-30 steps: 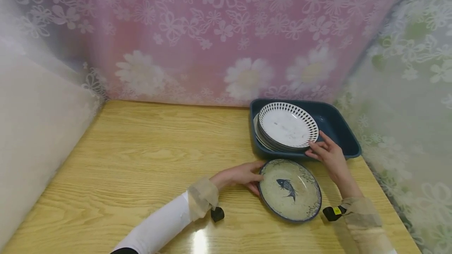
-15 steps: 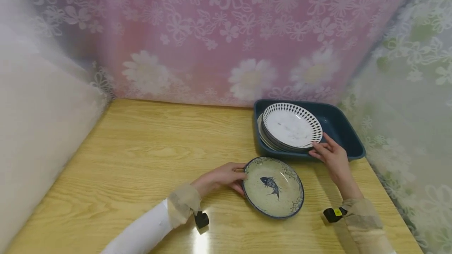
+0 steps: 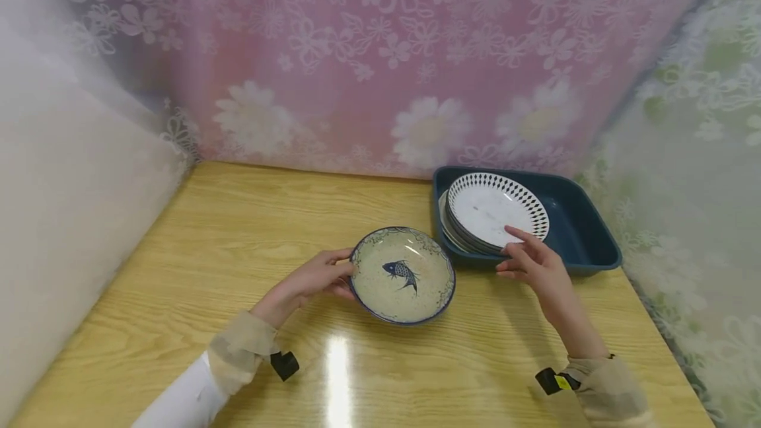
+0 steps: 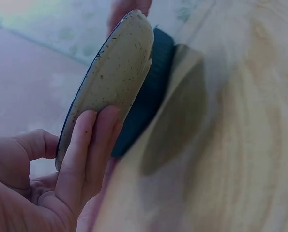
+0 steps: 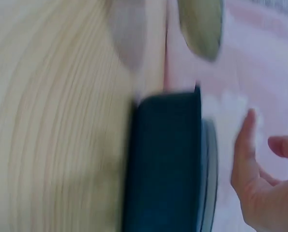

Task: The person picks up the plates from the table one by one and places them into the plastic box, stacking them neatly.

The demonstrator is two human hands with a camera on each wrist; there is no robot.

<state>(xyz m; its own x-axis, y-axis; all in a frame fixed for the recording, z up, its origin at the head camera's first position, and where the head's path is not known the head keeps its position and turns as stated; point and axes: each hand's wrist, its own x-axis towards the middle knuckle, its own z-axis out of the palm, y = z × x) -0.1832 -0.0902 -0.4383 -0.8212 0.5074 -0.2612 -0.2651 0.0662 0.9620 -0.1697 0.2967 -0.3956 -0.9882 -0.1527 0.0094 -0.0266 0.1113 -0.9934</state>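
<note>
My left hand (image 3: 318, 277) pinches the left rim of a cream plate (image 3: 399, 276) with a blue border and a blue fish painted in its middle. In the left wrist view the plate's speckled underside (image 4: 119, 72) shows, raised above the table, with fingers spread beneath it and the thumb at the rim. My right hand (image 3: 538, 273) hovers over the front edge of a dark blue tub (image 3: 585, 233), fingers loosely bent and holding nothing. Inside the tub's left part leans a stack of plates, topped by a white plate (image 3: 490, 210) with a black diamond rim.
The tub stands at the back right of the wood-grain table (image 3: 238, 230), close to the flowered pink curtain (image 3: 333, 71). Pale sheets hang along both sides. The plate's shadow (image 4: 177, 116) falls on the table beside the tub.
My left hand has carried the fish plate leftward and up, away from the tub's front. The right hand has come off the white plate's rim and shifted slightly left.
</note>
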